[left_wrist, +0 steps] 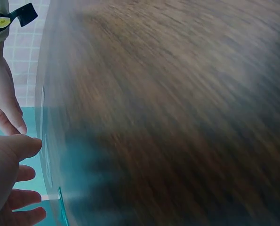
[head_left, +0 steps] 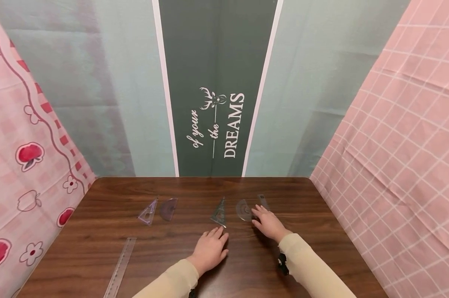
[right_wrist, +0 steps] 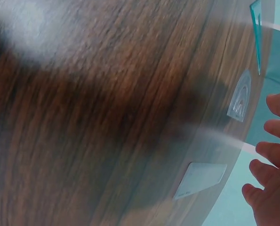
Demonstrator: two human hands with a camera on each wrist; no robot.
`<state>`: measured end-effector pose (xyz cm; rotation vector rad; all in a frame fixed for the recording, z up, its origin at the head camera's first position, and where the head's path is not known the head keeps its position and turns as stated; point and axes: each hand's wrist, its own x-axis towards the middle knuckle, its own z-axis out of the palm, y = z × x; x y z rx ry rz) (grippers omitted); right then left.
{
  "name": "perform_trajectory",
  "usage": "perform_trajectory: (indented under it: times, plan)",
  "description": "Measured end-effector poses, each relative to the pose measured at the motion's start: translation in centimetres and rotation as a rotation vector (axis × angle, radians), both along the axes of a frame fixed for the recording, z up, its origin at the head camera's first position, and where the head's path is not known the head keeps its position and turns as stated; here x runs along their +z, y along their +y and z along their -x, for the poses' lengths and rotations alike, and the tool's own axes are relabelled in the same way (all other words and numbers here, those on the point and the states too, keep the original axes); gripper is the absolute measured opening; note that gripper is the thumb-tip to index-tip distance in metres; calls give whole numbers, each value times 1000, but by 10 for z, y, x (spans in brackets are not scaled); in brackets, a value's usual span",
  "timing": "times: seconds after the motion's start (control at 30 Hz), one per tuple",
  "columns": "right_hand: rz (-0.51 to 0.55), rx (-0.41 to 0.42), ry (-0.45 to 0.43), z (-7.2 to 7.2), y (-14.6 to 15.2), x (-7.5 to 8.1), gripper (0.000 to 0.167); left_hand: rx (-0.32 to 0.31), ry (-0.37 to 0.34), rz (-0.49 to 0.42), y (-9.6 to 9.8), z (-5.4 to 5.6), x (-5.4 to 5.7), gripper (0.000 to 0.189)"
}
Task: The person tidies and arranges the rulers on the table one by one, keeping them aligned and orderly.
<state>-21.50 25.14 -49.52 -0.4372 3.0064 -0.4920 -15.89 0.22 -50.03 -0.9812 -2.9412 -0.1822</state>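
My left hand (head_left: 211,250) reaches over the table with its fingers loosely extended, its fingertips close to the lower corner of a greenish clear set square (head_left: 219,213). Nothing shows in its grasp. My right hand (head_left: 270,223) is spread beside a clear protractor (head_left: 243,210) and partly covers a clear, flat, straight-edged piece (head_left: 261,199). In the right wrist view, the right hand's fingers (right_wrist: 274,153) are apart and hold nothing, while the protractor (right_wrist: 240,96) and the straight-edged piece (right_wrist: 201,178) lie flat on the wood.
On the left of the brown wooden table (head_left: 172,265) lie a purple set square (head_left: 148,212), a purple protractor (head_left: 169,209) and a long clear ruler (head_left: 121,267). Behind the far edge hangs a green curtain (head_left: 209,49); pink cloths (head_left: 407,145) flank both sides.
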Motion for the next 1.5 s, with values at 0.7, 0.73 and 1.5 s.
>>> perform_trajectory:
  times: [0.7, 0.73, 1.5]
  plan:
    - [-12, -60, -32, 13, 30, -1, 45, -33, 82, 44, 46, 2, 3, 44]
    - [-15, -57, -29, 15, 31, 0, 44, -36, 88, 50, 48, 2, 3, 44]
    - [24, 0, -39, 38, 49, 11, 37, -96, 58, 91, 102, 4, 1, 50]
